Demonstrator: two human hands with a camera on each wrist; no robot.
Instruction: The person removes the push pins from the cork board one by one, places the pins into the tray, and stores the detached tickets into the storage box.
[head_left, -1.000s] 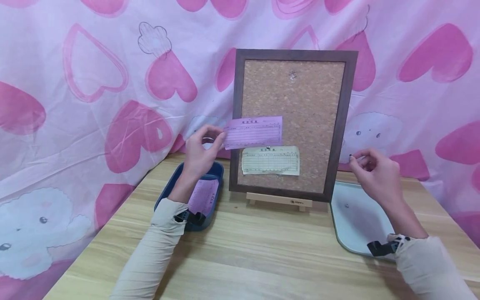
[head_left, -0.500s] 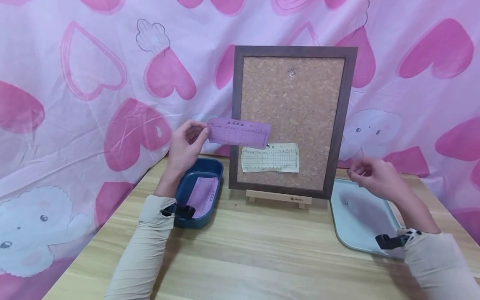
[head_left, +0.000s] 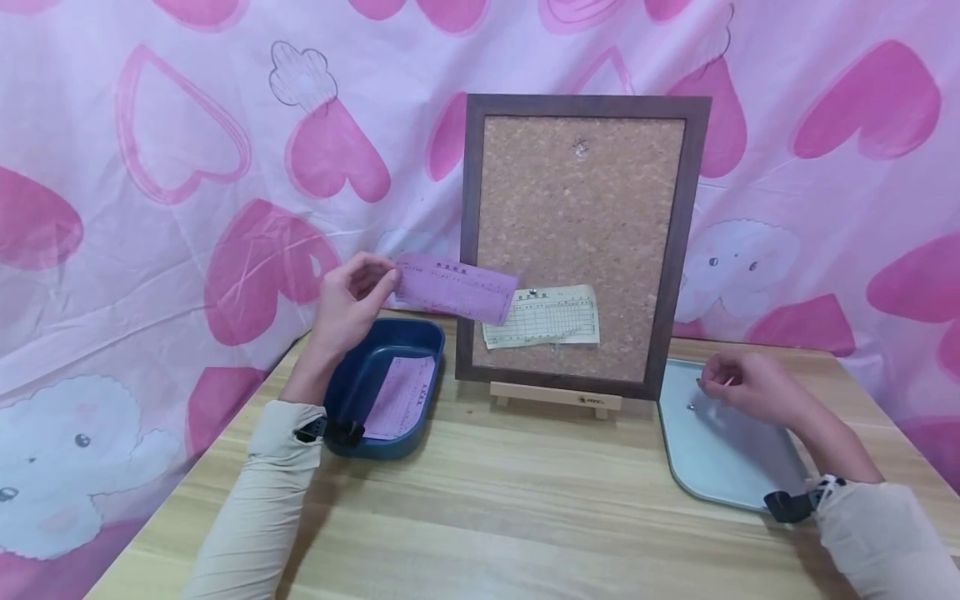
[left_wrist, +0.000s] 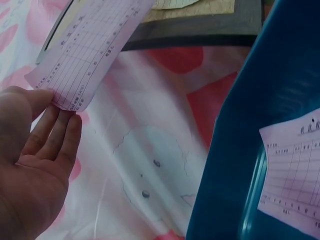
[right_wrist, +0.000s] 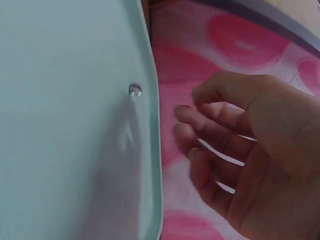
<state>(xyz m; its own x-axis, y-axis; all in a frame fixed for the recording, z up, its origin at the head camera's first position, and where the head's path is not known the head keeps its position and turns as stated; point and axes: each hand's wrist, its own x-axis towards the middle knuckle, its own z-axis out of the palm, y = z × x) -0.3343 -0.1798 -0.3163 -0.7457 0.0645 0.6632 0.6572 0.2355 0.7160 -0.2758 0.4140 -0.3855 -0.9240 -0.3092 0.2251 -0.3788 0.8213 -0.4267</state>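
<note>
My left hand (head_left: 343,307) pinches a purple receipt slip (head_left: 459,290) by its left end, thumb in front. The slip slants down to the right and overlaps the lower left of a framed cork board (head_left: 581,208). On that board hangs a pale yellow-green receipt slip (head_left: 558,321) under a pushpin (head_left: 533,292). Over the far part of a pale green tray (head_left: 712,458) is my right hand (head_left: 757,386). Its fingers are loosely bent, and the right wrist view shows nothing between them. One small shiny pin (right_wrist: 135,90) lies on the tray, apart from the fingertips.
A blue bin (head_left: 386,448) with another purple slip (head_left: 401,398) in it stands left of the board. The board leans on a small wooden easel (head_left: 555,397). Clear pins (head_left: 581,148) sit near its top. A heart-patterned cloth (head_left: 360,100) hangs behind the table.
My left hand has moved left with the purple slip, which now tilts down to the right and lies less over the board. My right hand has come down toward the tray.
</note>
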